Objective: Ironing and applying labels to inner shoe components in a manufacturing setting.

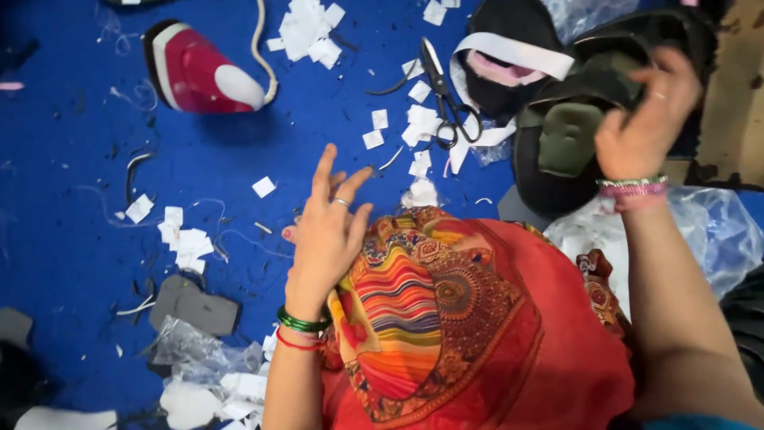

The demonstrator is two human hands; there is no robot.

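Gripping a black shoe upper (581, 119), right hand (645, 119); left hand (326, 231) spread, empty.

A blue floor covering (239, 143) fills the view, strewn with small white paper scraps (306, 32) clustered at twelve o'clock and more scattered at nine o'clock, with black-handled scissors (444, 91) lying just right of twelve o'clock. At eleven o'clock a red and white shoe form (199, 76) lies beside a cream cord (263, 48), and at seven o'clock a grey foam piece (195, 306) sits next to crumpled clear plastic (191, 350). A bright red patterned cloth (461, 318) covers the lap at six o'clock, and a clear plastic bag (716, 231) lies at three o'clock.
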